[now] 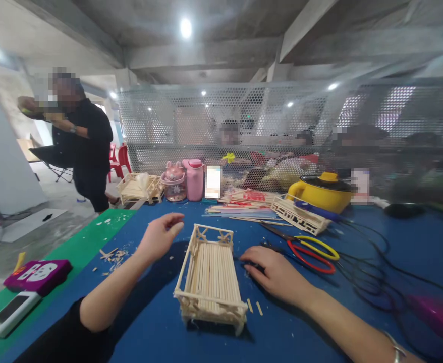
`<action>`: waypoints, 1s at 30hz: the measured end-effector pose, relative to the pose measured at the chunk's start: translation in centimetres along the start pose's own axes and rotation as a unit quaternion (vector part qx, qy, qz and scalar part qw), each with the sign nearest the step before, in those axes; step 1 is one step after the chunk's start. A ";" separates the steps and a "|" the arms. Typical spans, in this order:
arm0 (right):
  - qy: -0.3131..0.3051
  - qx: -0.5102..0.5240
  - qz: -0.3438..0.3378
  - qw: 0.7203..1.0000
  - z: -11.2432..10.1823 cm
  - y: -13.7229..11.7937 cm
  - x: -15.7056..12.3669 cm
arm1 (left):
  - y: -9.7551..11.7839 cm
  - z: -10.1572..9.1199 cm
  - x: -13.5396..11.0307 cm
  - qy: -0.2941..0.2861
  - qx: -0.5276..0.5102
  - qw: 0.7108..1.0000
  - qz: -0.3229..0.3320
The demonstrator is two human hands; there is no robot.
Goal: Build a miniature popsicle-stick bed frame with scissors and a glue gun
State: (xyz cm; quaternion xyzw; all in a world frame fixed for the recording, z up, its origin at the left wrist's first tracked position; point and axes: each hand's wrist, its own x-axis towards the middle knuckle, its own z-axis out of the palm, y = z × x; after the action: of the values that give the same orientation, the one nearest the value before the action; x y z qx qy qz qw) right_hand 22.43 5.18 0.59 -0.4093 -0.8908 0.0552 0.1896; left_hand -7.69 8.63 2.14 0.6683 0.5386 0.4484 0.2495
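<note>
Stick bed (212, 275) runs lengthwise away from viewer; left hand (159, 237) hovers loosely open, right hand (276, 275) flat beside it.

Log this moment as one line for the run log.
left hand: raised, empty, left of stick bed model | right hand: palm down right of it, over dark object, grip unclear | scissors: beyond right hand

Pale tan stick bed (211, 275) on a blue tabletop (149, 322); beyond the bed, red-and-yellow scissors (312, 249), a yellow pot (325, 194), a pink bottle (195, 180).
</note>
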 end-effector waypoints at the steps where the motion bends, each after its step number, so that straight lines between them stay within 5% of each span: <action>1: -0.001 0.004 -0.001 1.000 0.1 0.0 0.0 | 0.6 -0.4 0.3 0.013 -0.020 1.000 0.012; 7: 0.006 0.016 -0.003 1.000 0.4 0.3 0.1 | 4.5 -1.5 1.4 -0.157 0.045 0.984 0.071; 12: 0.008 0.024 -0.009 1.000 0.6 0.4 0.2 | 5.9 -0.8 1.8 -0.204 0.126 0.967 0.088; 16: 0.028 0.036 -0.011 0.999 0.4 0.0 0.2 | 6.4 -0.4 2.1 -0.191 0.128 0.971 0.071; 20: 0.119 0.042 -0.012 0.992 -0.6 -0.8 0.7 | 5.8 0.2 2.0 -0.128 0.027 0.990 0.049; 25: 0.221 -0.010 -0.053 0.974 -1.9 -3.1 3.3 | 2.5 1.8 1.0 0.008 -0.185 0.977 -0.107; 27: 0.208 -0.036 -0.080 0.974 -2.2 -4.1 4.9 | 1.2 2.3 0.4 -0.004 -0.222 0.965 -0.137; 30: 0.176 -0.044 -0.084 0.980 -2.3 -5.2 7.2 | 0.2 2.4 -0.3 -0.055 -0.246 0.964 -0.082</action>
State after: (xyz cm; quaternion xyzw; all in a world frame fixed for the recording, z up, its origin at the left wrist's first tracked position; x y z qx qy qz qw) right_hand 15.36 7.06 6.16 -0.3442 -0.8763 -0.0734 0.3291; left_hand -5.49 8.70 1.05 0.5637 0.4504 0.5076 0.4709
